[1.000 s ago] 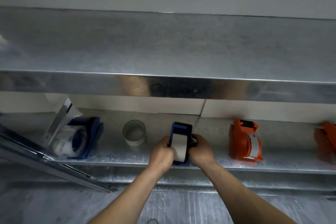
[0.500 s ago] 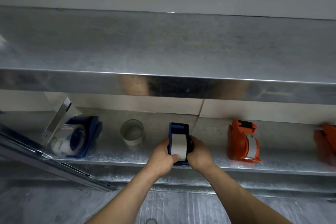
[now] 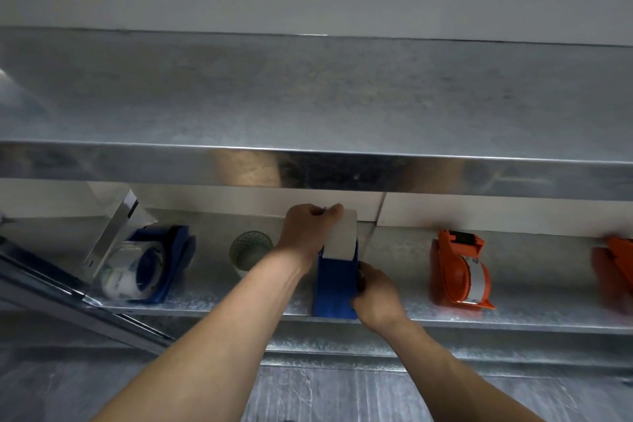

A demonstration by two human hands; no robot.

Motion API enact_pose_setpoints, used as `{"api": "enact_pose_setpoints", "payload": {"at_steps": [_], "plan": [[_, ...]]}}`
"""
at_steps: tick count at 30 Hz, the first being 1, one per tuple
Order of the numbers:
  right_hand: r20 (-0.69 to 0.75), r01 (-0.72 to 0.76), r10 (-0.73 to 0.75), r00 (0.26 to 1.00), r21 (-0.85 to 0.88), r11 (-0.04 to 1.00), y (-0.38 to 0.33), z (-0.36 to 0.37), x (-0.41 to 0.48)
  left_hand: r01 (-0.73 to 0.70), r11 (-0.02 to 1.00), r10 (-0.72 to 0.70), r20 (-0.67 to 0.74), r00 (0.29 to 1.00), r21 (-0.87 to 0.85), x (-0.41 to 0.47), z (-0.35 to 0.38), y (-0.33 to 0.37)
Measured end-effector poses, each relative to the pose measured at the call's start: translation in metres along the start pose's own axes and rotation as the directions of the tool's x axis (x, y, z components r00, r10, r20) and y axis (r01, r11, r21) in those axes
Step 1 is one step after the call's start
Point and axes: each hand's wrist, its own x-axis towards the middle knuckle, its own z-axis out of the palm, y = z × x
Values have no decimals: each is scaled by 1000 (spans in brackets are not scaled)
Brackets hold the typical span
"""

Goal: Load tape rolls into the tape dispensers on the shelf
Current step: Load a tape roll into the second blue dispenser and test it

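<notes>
Right hand: the right hand [image 3: 375, 295] is curled round the right side of the blue plastic tape dispenser [image 3: 337, 288], gripping it at the front edge of the lower galvanised metal shelf [image 3: 513, 322].
Left hand: the left hand [image 3: 310, 226] reaches over the dispenser's far end, thumb and fingers pinched closed on the top of the wide white tape roll [image 3: 340, 233].
Task's thing: the white roll sits in the blue body and rises above it, midway along the shelf. Whether its end is threaded to the cutter cannot be told.
Progress: this dispenser looks nearly loaded, with seating or threading probably the step in hand.
Done, as far as seen: the orange plastic dispenser [image 3: 459, 274] toward the shelf's right end carries a white roll. The second blue dispenser [image 3: 171, 257] lies toward the left end with a clear tape roll [image 3: 137, 271] in it.
Left: a loose translucent tape roll [image 3: 250, 250] stands nearer the back edge, in no holder (the left forearm partly hides it).
Uncertain: another orange dispenser [image 3: 613, 267] at the right end is cut off and blurred, so its contents cannot be told.
</notes>
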Motion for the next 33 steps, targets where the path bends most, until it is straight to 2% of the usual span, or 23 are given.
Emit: {"api": "enact_pose_setpoints", "payload": {"at_steps": [3, 6, 9, 10, 12, 14, 18, 23, 25, 28, 30, 33], "plan": [[25, -12, 12, 1000, -3, 1000, -3, -2, 0, 7, 999, -7, -12, 1000, 40, -2, 2, -5], [-33, -83, 94, 995, 249, 965, -13, -8, -1, 31, 998, -31, 3, 1000, 53, -4, 0, -12], [-156, 73, 28, 987, 606, 792, -33, -19, -10, 38, 998, -38, -3, 999, 43, -5, 0, -13], [-172, 133, -20, 985, 672, 729, -40, -22, -14, 39, 999, -39, -6, 999, 37, -5, -1, -12], [-194, 210, -101, 976, 705, 677, -54, -26, -21, 47, 998, -47, -6, 999, 34, -5, 0, -11], [-214, 249, -139, 967, 672, 698, -63, -26, -23, 55, 998, -55, -10, 998, 31, -4, 0, -9], [-293, 220, -84, 953, 473, 853, -70, -24, -20, 71, 997, -72, -37, 997, -15, -1, 3, -8], [-372, 237, -42, 927, 497, 835, -60, -28, -19, 102, 994, -103, -51, 993, -28, 8, 2, -10], [-417, 252, -26, 909, 497, 830, -54, -34, -17, 114, 990, -119, -61, 991, -82, 11, 3, -10], [-478, 195, 60, 876, 466, 863, -39, -42, -10, 117, 988, -122, -35, 992, -102, 11, 4, -13], [-479, 102, 97, 873, 374, 922, -27, -47, -5, 121, 988, -123, -21, 992, -96, 9, 2, -13], [-456, -43, 46, 889, 17, 999, -8, -53, -1, 104, 990, -107, -18, 994, -96, 9, 0, -14]]}}
